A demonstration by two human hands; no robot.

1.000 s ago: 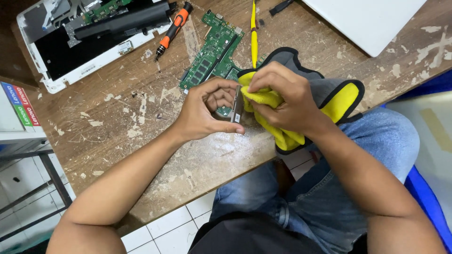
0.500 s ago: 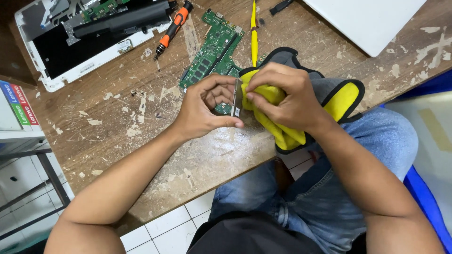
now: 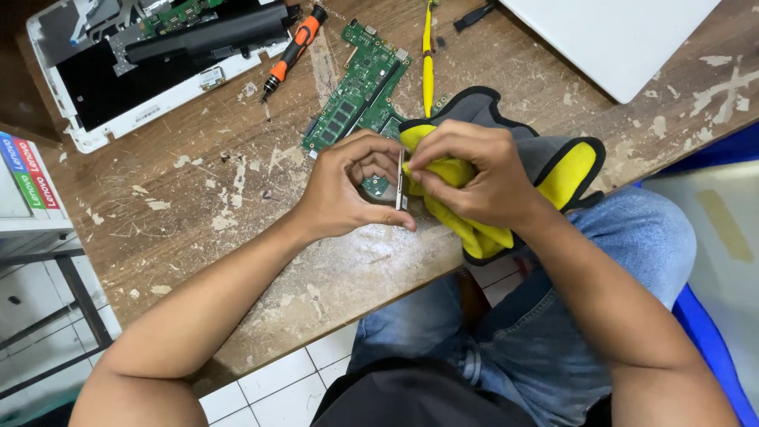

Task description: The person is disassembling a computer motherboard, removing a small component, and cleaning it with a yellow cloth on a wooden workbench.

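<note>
- Head view: the left hand (image 3: 344, 190) holds a small thin card (image 3: 400, 182) upright on its edge, its fingers closed on it just above the wooden surface (image 3: 237, 221).
- The right hand (image 3: 474, 174) presses a yellow and grey cloth (image 3: 553, 158) against the card, its fingers pinched narrow on the cloth.
- The card is between both hands, near the front edge of the surface.
- A green circuit board (image 3: 356, 87) lies just behind the hands.
- An orange screwdriver (image 3: 292, 49) lies beside an opened white laptop shell (image 3: 126, 103).
</note>
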